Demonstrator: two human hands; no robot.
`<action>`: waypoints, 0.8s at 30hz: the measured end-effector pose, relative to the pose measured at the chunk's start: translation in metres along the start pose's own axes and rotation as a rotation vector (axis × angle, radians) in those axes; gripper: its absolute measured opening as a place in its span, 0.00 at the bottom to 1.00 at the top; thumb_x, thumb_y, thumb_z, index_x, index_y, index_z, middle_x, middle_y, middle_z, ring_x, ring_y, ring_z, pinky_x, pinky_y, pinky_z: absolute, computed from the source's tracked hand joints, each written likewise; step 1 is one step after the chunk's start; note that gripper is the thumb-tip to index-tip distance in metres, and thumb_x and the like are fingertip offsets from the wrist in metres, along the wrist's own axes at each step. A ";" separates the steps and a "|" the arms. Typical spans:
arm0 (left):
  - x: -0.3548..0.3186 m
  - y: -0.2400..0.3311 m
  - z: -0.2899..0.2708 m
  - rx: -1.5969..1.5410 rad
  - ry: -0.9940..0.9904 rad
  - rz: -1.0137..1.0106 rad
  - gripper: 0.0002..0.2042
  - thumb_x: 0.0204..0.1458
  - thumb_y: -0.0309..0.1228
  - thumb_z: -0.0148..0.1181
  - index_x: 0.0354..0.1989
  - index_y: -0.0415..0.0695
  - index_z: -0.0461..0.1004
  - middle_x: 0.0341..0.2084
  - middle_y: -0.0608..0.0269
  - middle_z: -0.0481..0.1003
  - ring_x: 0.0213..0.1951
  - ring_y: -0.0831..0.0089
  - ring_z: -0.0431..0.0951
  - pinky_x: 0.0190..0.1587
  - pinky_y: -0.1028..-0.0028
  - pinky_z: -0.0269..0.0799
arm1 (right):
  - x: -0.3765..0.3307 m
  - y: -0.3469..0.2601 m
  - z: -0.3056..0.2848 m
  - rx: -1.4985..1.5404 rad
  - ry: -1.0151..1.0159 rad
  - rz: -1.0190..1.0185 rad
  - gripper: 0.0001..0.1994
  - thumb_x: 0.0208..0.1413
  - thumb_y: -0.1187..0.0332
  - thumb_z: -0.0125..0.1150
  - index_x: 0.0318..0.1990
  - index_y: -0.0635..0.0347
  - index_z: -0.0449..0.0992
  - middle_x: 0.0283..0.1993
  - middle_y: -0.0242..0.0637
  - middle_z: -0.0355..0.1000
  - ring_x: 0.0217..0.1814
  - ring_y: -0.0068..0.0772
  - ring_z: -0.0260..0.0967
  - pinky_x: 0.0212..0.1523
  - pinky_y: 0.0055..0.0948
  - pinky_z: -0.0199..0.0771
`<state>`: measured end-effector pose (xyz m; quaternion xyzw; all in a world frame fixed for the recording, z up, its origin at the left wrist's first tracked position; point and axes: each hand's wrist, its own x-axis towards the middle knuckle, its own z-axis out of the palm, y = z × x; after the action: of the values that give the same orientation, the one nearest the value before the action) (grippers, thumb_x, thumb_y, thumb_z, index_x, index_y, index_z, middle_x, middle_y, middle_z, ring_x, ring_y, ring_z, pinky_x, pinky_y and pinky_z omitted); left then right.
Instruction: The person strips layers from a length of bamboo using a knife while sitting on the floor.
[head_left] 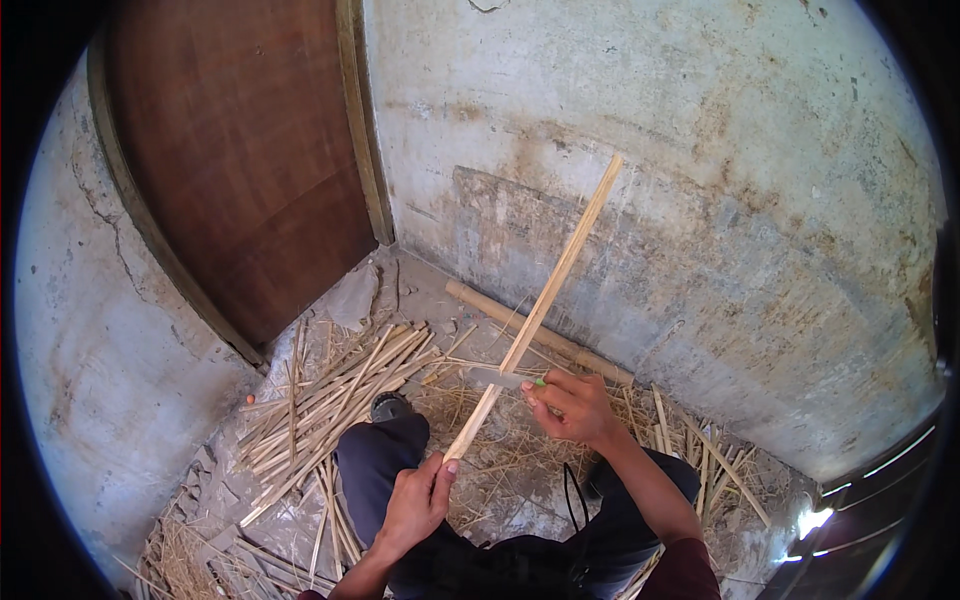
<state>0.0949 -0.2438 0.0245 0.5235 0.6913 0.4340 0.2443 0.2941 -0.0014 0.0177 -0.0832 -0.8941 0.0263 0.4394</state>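
A long, pale bamboo strip (560, 272) slants up and away to the right in front of me. My left hand (417, 503) is closed round its near end, thumb along the top. In my right hand (572, 405) is a knife (500, 378) with a green handle, the fingers wrapped round that handle. The knife's flat grey blade points left and lies across the strip, touching it a little below its middle. Most of the handle is hidden by my fingers.
A heap of split bamboo sticks (340, 400) lies on the floor to the left; more sticks (715, 460) lie at the right. A thick bamboo pole (540, 332) rests along the stained wall (700, 200). Shavings cover the floor. A brown door (235, 150) stands at the far left.
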 end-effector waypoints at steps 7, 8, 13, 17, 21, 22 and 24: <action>-0.002 -0.001 -0.003 0.008 -0.008 -0.024 0.16 0.74 0.33 0.54 0.31 0.37 0.69 0.15 0.49 0.68 0.17 0.52 0.71 0.24 0.59 0.63 | 0.003 0.018 -0.005 -0.022 0.020 0.117 0.11 0.53 0.74 0.71 0.44 0.50 0.87 0.29 0.27 0.73 0.19 0.25 0.67 0.16 0.30 0.62; -0.002 -0.002 -0.003 0.012 -0.002 -0.025 0.16 0.74 0.33 0.54 0.31 0.37 0.69 0.15 0.49 0.68 0.17 0.52 0.72 0.24 0.60 0.63 | 0.006 0.020 -0.004 -0.047 0.029 0.099 0.10 0.53 0.74 0.71 0.43 0.50 0.87 0.28 0.28 0.73 0.19 0.25 0.67 0.16 0.30 0.62; -0.006 -0.012 -0.004 0.019 -0.028 -0.022 0.16 0.73 0.33 0.54 0.31 0.37 0.70 0.16 0.50 0.70 0.18 0.53 0.72 0.25 0.61 0.66 | -0.003 0.061 -0.008 0.026 0.218 0.255 0.06 0.60 0.73 0.68 0.44 0.55 0.83 0.30 0.31 0.76 0.22 0.27 0.70 0.22 0.32 0.68; -0.035 -0.018 -0.014 -0.008 -0.079 -0.083 0.11 0.72 0.32 0.55 0.39 0.37 0.75 0.19 0.43 0.72 0.23 0.41 0.77 0.28 0.54 0.68 | 0.003 0.118 -0.073 0.039 0.375 0.749 0.03 0.71 0.72 0.61 0.42 0.61 0.75 0.32 0.31 0.76 0.35 0.15 0.67 0.34 0.23 0.68; -0.025 -0.033 -0.012 -0.039 -0.072 -0.131 0.13 0.73 0.33 0.54 0.36 0.36 0.74 0.17 0.48 0.70 0.19 0.50 0.72 0.27 0.60 0.67 | -0.009 0.106 -0.058 0.132 0.365 0.721 0.03 0.70 0.74 0.61 0.42 0.62 0.74 0.33 0.33 0.78 0.35 0.15 0.68 0.35 0.24 0.69; -0.023 -0.036 -0.012 -0.057 -0.083 -0.132 0.15 0.74 0.34 0.53 0.35 0.37 0.74 0.17 0.54 0.69 0.20 0.59 0.70 0.27 0.63 0.66 | -0.007 0.096 -0.049 0.146 0.332 0.683 0.03 0.69 0.74 0.61 0.43 0.62 0.74 0.33 0.34 0.79 0.34 0.16 0.69 0.34 0.25 0.69; -0.017 -0.038 -0.012 -0.098 -0.100 -0.126 0.19 0.76 0.37 0.50 0.32 0.38 0.73 0.17 0.66 0.68 0.22 0.77 0.67 0.28 0.70 0.64 | 0.002 0.071 -0.039 0.180 0.246 0.629 0.02 0.68 0.74 0.63 0.43 0.61 0.76 0.34 0.35 0.80 0.32 0.19 0.71 0.32 0.27 0.70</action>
<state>0.0720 -0.2668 -0.0044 0.4873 0.6879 0.4244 0.3305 0.3327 0.0676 0.0341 -0.3182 -0.7590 0.2287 0.5200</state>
